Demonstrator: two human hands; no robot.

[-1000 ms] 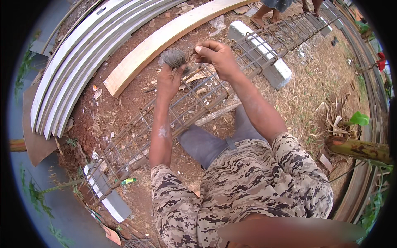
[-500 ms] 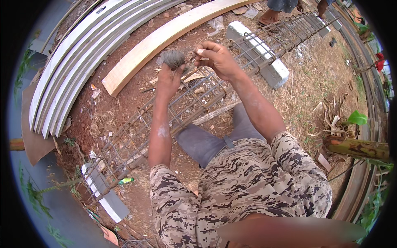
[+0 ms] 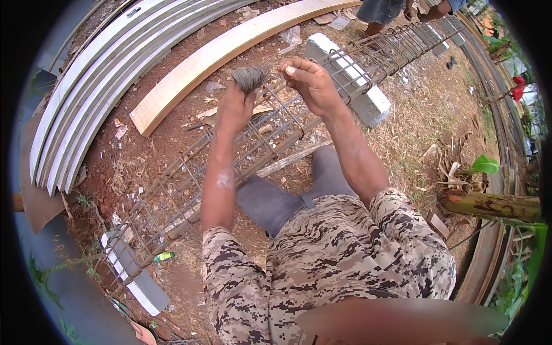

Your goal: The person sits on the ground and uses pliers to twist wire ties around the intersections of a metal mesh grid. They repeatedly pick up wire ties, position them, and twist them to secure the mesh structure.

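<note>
My left hand (image 3: 234, 109) is closed around a bundle of thin grey tie wire (image 3: 250, 78), whose bent strands stick up above the fist. Just right of it, my right hand (image 3: 310, 83) pinches what looks like a thin wire strand between thumb and fingertips; the strand itself is hard to make out. Both hands are above a long rebar cage (image 3: 275, 127) of lengthwise bars and square stirrups, which runs diagonally from the lower left to the upper right.
Concrete blocks (image 3: 376, 104) (image 3: 150, 294) lie under the cage. Beyond it are a wooden plank (image 3: 190, 85) and a stack of pale boards (image 3: 86, 92). Another person's hand (image 3: 435, 10) is at the cage's far end. A plant stem (image 3: 489, 204) juts in at right.
My hands have drawn slightly apart, the right one shifting to the right. The wire bundle tilts more to the right. The whole view has shifted a little.
</note>
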